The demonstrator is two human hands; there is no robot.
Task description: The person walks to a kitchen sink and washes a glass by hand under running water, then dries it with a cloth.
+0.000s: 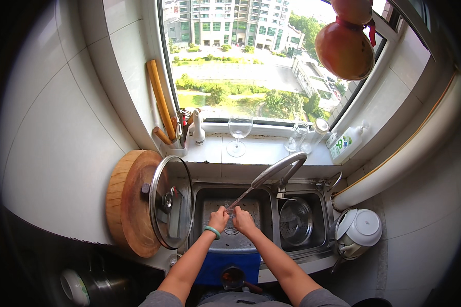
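My left hand (219, 217) and my right hand (242, 219) are close together over the left basin of a stainless steel sink (261, 241). A green bangle (213, 231) circles my left wrist. Water runs from the metal faucet (278, 169) onto or between my fingers. Both hands are curled, and whatever small thing may be between them is too unclear to name. Dark bits lie on the basin floor. The right basin holds a steel colander (296, 221).
A round wooden chopping board (117, 203) and a glass lid (189, 218) lean at left. A wine glass (240, 128), glass jars and a pump bottle (347, 145) line the sill. White bowls (367, 227) are stacked at right. Below the sink's front edge lies a blue cloth (208, 268).
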